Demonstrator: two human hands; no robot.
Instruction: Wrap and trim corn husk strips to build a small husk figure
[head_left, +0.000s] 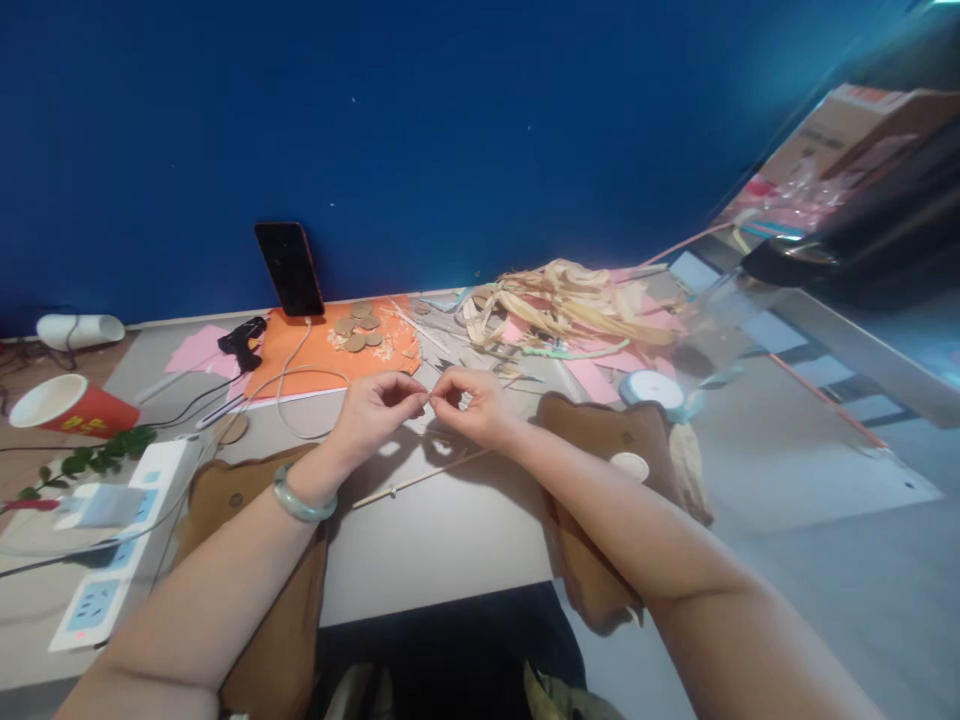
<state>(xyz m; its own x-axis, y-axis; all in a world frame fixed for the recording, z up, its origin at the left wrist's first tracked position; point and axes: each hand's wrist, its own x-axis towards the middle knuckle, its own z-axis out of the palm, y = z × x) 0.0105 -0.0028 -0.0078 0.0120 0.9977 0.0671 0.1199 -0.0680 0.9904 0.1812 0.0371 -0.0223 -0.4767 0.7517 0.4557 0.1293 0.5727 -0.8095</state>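
My left hand (375, 408) and my right hand (474, 402) meet fingertip to fingertip above the grey table (442, 540). Both pinch a small thin pale piece between them, too small to name. A green bangle (300, 500) circles my left wrist. A thin wooden stick (420, 478) lies on the table just below my hands. A pile of dried straw-coloured husk strips (562, 300) sits beyond my right hand.
An orange sheet (300, 350) holds round brown discs (358, 328); a black phone (289, 268) leans on the blue wall. A black glue gun (241, 342), red paper cup (71, 405), white power strip (120, 545), ribbon spool (651, 388) and brown cushions (607, 440) surround the hands.
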